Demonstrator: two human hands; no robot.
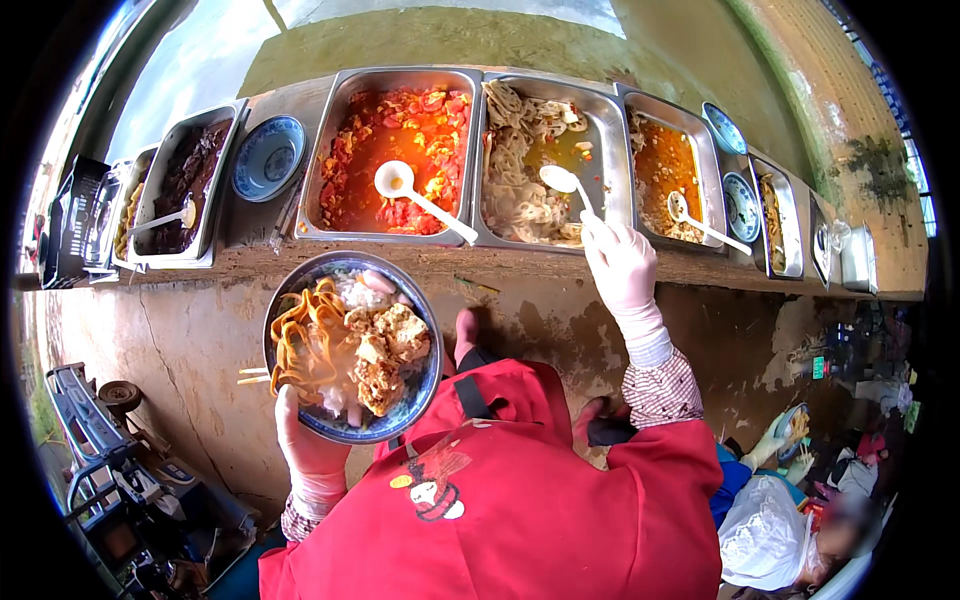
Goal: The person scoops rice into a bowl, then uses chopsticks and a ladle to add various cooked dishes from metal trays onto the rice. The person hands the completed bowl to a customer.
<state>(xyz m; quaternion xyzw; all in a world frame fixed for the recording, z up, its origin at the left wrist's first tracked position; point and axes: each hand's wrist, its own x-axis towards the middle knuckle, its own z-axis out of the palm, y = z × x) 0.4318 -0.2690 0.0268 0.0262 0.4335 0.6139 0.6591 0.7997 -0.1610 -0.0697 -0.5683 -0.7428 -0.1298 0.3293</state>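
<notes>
My gloved left hand (308,445) grips the near-left edge of a blue-and-white bowl (424,396). The bowl holds white rice (360,292), orange-brown strips (318,325) and chunks of battered fried food (385,355). Chopsticks (253,376) poke out past its left rim. Further right, my gloved right hand (622,270) is closed around the handle of a white spoon (558,179). The spoon's head is over a steel tray (604,135) with pale sliced food, which looks like lotus root (520,180), and some broth.
Left of that tray, a steel pan (325,160) holds tomato and egg with a white ladle (396,181). A tray of dark food (190,170) and a bowl (270,158) stand further left. Right is an orange soupy dish (665,160). A person (770,530) is at lower right, a wheeled cart (110,470) lower left.
</notes>
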